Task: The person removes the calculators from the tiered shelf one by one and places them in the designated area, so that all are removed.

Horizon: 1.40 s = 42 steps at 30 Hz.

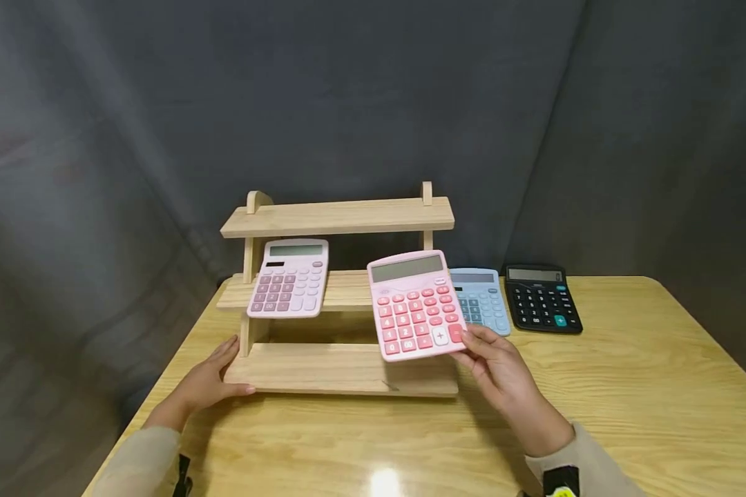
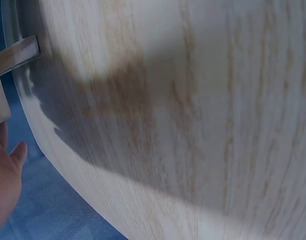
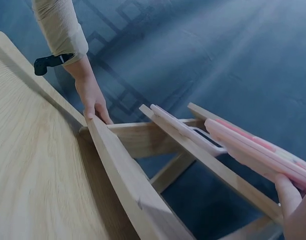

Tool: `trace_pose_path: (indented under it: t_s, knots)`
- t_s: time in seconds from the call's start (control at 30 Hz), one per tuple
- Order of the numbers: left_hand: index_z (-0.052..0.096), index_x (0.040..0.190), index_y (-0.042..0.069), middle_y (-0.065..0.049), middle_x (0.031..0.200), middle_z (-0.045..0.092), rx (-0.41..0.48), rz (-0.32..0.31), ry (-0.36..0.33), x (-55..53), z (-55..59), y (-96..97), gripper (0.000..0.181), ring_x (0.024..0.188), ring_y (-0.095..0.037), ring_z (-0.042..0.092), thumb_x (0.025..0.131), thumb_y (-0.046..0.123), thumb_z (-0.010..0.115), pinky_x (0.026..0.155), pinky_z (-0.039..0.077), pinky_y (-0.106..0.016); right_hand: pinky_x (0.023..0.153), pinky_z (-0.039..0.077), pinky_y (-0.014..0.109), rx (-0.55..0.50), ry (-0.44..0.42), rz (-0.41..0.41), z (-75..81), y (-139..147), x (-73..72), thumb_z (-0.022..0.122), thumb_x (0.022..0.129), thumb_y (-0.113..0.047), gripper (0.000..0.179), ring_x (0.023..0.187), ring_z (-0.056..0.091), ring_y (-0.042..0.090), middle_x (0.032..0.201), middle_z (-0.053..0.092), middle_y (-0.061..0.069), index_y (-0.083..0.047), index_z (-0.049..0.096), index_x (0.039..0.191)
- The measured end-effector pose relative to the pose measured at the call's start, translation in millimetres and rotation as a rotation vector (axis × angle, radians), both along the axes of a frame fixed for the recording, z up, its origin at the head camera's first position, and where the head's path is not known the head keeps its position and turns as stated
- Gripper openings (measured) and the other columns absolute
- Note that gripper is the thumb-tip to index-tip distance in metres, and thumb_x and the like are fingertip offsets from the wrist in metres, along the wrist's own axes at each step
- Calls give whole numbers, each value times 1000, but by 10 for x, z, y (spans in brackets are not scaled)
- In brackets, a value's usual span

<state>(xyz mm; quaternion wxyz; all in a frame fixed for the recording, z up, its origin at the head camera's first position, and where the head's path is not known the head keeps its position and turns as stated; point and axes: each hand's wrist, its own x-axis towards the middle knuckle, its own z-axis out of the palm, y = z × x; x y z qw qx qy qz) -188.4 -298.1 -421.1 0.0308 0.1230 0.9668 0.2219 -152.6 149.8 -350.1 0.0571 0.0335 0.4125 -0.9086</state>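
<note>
My right hand (image 1: pixel 497 366) pinches a pink calculator (image 1: pixel 418 304) by its lower right corner, thumb along its edge. It is held in front of the right part of a three-tier wooden shelf (image 1: pixel 342 366). In the right wrist view the pink calculator (image 3: pixel 262 152) shows edge-on, beside the tiers. My left hand (image 1: pixel 208 376) rests against the left end of the lowest tier, thumb stretched along its front edge and fingers at the side. A lilac calculator (image 1: pixel 291 279) leans on the middle tier at the left.
A light blue calculator (image 1: pixel 488 304), partly hidden behind the pink one, lies right of the shelf. Beside it is a black calculator (image 1: pixel 543 298). All stand on a wood-grain table (image 1: pixel 646 386), with a dark grey curtain (image 1: pixel 360 96) behind.
</note>
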Motion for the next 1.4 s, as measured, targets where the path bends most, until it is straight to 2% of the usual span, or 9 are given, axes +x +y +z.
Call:
trace_pose_path:
  t_s: [0.23, 0.53, 0.77, 1.0, 1.23, 1.4]
  knots:
    - [22, 133, -7, -27, 136, 18, -8, -17, -2, 1, 51, 30, 101, 121, -45, 18, 62, 48, 70, 89, 24, -56, 81, 42, 28, -66, 36, 28, -80, 215, 89, 48, 85, 4, 19, 88, 57, 16, 95, 58, 8, -4, 65, 86]
    - [25, 131, -9, -28, 135, 18, -23, -29, 2, -3, 45, 53, 101, 120, -46, 17, 62, 49, 70, 90, 23, -56, 79, 44, 26, -101, 116, 20, -152, 496, 184, 44, 87, 4, 22, 88, 58, 16, 94, 60, 10, -1, 65, 90]
    - [24, 131, -10, -28, 136, 17, -11, -22, -13, -6, 27, 55, 102, 121, -46, 17, 62, 49, 70, 90, 24, -56, 79, 44, 27, -118, 121, 3, -191, 657, 223, 42, 87, 5, 23, 88, 58, 17, 94, 60, 11, 1, 64, 91]
    - [23, 132, -9, -28, 136, 16, 8, -16, -24, -6, 32, 25, 102, 121, -45, 16, 62, 48, 70, 90, 23, -57, 79, 44, 31, -242, 130, 12, -336, 826, 278, 34, 89, 8, 28, 90, 57, 22, 96, 59, 15, 6, 62, 93]
    - [22, 133, -9, -27, 137, 13, 34, -17, -29, -14, 27, 12, 102, 121, -46, 15, 63, 46, 71, 90, 22, -57, 81, 43, 32, -287, 84, -11, -536, 1020, 312, 41, 87, 7, 23, 92, 57, 23, 97, 59, 14, 5, 62, 95]
    - [22, 132, -9, -27, 137, 13, 44, -17, -33, -24, -9, 9, 101, 121, -46, 15, 63, 46, 71, 90, 23, -57, 83, 41, 31, -171, -17, -85, -674, 1162, 332, 44, 87, 2, 23, 91, 57, 19, 97, 60, 7, -2, 65, 95]
